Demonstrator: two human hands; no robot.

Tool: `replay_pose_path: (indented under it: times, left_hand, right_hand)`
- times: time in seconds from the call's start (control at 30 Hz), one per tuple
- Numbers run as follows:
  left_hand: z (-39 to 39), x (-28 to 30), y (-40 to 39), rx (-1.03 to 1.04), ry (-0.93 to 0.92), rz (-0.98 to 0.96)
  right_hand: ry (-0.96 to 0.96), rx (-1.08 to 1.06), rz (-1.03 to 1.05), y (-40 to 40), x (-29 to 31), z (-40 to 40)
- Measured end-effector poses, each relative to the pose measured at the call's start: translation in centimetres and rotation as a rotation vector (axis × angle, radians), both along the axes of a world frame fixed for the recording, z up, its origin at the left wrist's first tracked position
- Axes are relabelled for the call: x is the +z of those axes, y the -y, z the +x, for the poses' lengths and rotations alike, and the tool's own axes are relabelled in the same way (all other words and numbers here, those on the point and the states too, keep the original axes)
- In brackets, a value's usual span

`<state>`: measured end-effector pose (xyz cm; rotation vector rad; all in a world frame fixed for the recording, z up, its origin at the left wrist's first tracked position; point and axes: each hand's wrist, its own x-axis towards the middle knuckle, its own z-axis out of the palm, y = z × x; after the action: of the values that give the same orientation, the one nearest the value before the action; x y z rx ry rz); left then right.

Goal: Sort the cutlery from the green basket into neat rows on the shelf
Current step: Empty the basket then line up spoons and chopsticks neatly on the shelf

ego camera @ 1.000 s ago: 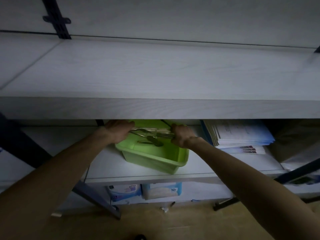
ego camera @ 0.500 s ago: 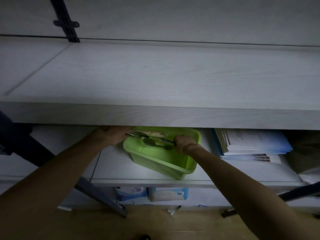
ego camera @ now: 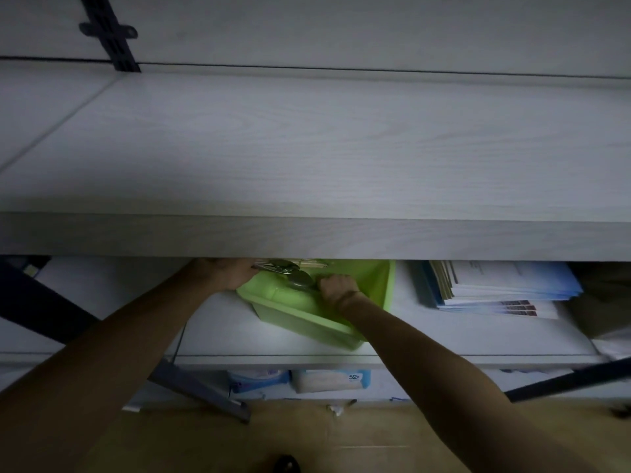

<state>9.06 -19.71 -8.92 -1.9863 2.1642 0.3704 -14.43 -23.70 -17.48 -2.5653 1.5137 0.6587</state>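
both hands in the green basket

reaching under the wide upper shelf [ego camera: 307, 158] from below, both arms extended. green basket [ego camera: 382, 285] sitting on the lower shelf [ego camera: 218, 329], turned at an angle, its near wall facing the front edge, its far part hidden by the upper shelf's front lip.

left hand [ego camera: 225, 274] at the basket's left rim, fingers curled round a bundle of cutlery [ego camera: 276, 266] — metal pieces lying roughly level over the basket, with pale sticks [ego camera: 314, 264] poking out to the right just under the lip. exact count and kinds in the bundle too dark to tell.

right hand [ego camera: 338, 288] inside the basket, fingers closed in a fist round the handle of a spoon [ego camera: 300, 279], its bowl pointing left toward the bundle, close beside it; touching or apart, cannot tell.

upper shelf bare of cutlery in view.

stack of papers [ego camera: 495, 285] lying on the lower shelf to the right of the basket, near but apart. tissue packs [ego camera: 331, 380] below the lower shelf, by the wooden floor [ego camera: 341, 438]. dark bracket [ego camera: 109, 32] fixed to the wall above the upper shelf, at left.
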Motion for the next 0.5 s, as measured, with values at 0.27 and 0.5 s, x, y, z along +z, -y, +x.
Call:
replay_pose_path:
  times: [0.27,0.5]
  left_hand:
    - [-0.9,1.0,0.6,-0.002,-0.051,0.084]
    - [-4.2,4.4,-0.6,-0.031,0.04,0.06]
  right_hand:
    - [0.114,0.124,-0.133,-0.9,4.6,-1.6]
    - [-0.087,0.206,-0.197,-2.1,11.4,-5.7]
